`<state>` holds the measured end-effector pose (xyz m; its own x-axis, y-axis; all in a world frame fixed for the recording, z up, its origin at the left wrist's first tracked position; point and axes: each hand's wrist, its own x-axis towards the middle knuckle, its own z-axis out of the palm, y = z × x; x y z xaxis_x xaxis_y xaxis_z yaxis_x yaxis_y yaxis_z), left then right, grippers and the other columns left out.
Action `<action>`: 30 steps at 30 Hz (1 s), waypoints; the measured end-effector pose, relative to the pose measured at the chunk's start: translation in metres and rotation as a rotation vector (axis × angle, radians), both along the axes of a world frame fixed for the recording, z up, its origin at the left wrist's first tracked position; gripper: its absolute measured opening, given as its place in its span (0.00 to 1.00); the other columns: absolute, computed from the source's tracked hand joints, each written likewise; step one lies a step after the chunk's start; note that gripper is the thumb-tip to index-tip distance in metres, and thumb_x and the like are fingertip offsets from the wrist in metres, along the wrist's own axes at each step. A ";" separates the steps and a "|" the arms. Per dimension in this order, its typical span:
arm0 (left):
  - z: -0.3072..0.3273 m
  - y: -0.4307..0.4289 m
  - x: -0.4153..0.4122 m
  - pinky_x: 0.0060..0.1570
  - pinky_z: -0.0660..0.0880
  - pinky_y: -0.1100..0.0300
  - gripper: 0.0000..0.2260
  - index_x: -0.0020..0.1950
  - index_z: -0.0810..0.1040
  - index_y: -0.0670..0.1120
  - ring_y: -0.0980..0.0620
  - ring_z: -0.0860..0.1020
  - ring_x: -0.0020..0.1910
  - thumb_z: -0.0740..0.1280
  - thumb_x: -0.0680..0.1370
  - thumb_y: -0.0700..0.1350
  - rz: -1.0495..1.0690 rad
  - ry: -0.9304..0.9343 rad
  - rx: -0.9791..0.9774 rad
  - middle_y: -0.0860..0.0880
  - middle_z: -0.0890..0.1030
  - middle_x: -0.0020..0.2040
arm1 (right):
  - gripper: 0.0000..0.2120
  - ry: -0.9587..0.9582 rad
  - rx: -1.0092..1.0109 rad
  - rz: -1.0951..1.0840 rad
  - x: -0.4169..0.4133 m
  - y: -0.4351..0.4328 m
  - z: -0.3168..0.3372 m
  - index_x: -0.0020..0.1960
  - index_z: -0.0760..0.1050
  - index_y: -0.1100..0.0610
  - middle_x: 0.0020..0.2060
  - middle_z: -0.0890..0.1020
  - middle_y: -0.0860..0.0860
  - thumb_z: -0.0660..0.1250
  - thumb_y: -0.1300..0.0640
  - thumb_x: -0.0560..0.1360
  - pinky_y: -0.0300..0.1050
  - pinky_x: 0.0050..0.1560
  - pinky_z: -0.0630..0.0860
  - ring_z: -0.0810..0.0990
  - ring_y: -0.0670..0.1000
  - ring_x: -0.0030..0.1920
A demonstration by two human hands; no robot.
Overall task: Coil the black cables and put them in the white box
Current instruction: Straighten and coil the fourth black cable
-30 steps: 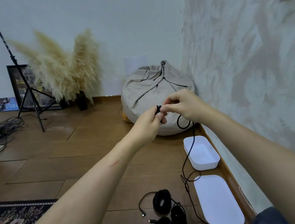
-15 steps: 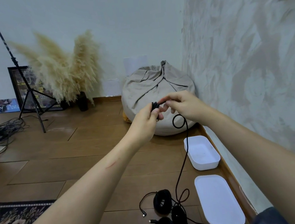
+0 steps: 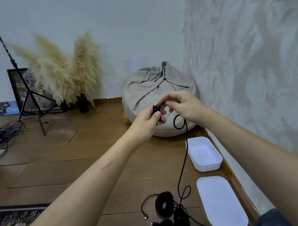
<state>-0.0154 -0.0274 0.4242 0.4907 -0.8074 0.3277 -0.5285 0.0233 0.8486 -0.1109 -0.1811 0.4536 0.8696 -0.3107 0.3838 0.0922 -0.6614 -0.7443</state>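
My left hand [image 3: 149, 119] grips a small bundle of black cable loops [image 3: 156, 110] in the air in front of the beanbag. My right hand [image 3: 182, 106] pinches the same cable just right of the bundle. From it the black cable [image 3: 182, 164] hangs in a small loop and runs down to the floor. Three coiled black cables [image 3: 164, 204] lie on the floor near the bottom. The open white box [image 3: 204, 154] stands by the right wall, with its white lid [image 3: 221, 202] flat on the floor in front of it.
A grey beanbag [image 3: 153, 87] fills the corner behind my hands. Pampas grass in a dark vase [image 3: 63, 73], a tripod stand [image 3: 29, 94] and loose cables [image 3: 0, 134] are at the left. A patterned rug [image 3: 12, 225] lies at the bottom left.
My hands have drawn the cable up: the slack near the box on the floor has pulled in toward the coils. The bundle in my left hand has grown by a loop.
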 end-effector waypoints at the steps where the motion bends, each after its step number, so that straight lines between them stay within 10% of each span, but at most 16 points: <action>1: 0.001 0.001 0.000 0.59 0.73 0.61 0.11 0.59 0.77 0.41 0.60 0.79 0.47 0.56 0.86 0.40 -0.006 0.011 -0.006 0.51 0.81 0.46 | 0.13 0.000 -0.003 0.003 0.001 0.000 0.000 0.54 0.82 0.58 0.46 0.85 0.56 0.59 0.67 0.82 0.37 0.47 0.75 0.78 0.43 0.44; 14: 0.003 0.010 0.021 0.52 0.77 0.59 0.11 0.52 0.79 0.43 0.54 0.80 0.46 0.58 0.86 0.43 0.157 -0.024 -0.072 0.52 0.79 0.40 | 0.10 0.067 -0.048 -0.105 -0.005 -0.023 -0.012 0.44 0.83 0.54 0.33 0.76 0.54 0.73 0.48 0.76 0.47 0.41 0.68 0.71 0.48 0.35; 27: -0.022 0.013 0.043 0.37 0.68 0.67 0.11 0.46 0.74 0.49 0.54 0.77 0.44 0.56 0.86 0.45 0.451 -0.220 0.046 0.51 0.80 0.44 | 0.02 0.215 -0.064 -0.101 -0.008 -0.031 -0.021 0.50 0.81 0.54 0.35 0.78 0.52 0.70 0.58 0.79 0.42 0.37 0.72 0.74 0.45 0.34; 30: -0.019 0.012 0.040 0.37 0.67 0.72 0.11 0.46 0.75 0.49 0.56 0.77 0.45 0.57 0.86 0.45 0.440 -0.232 0.025 0.54 0.80 0.43 | 0.03 0.224 -0.125 -0.159 -0.008 -0.033 -0.025 0.51 0.81 0.54 0.40 0.83 0.52 0.69 0.58 0.78 0.50 0.49 0.77 0.81 0.52 0.43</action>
<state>0.0251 -0.0158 0.4055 0.7031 -0.5496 0.4512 -0.6583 -0.2633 0.7052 -0.1185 -0.2141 0.4287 0.8810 -0.4124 0.2317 -0.1772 -0.7420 -0.6466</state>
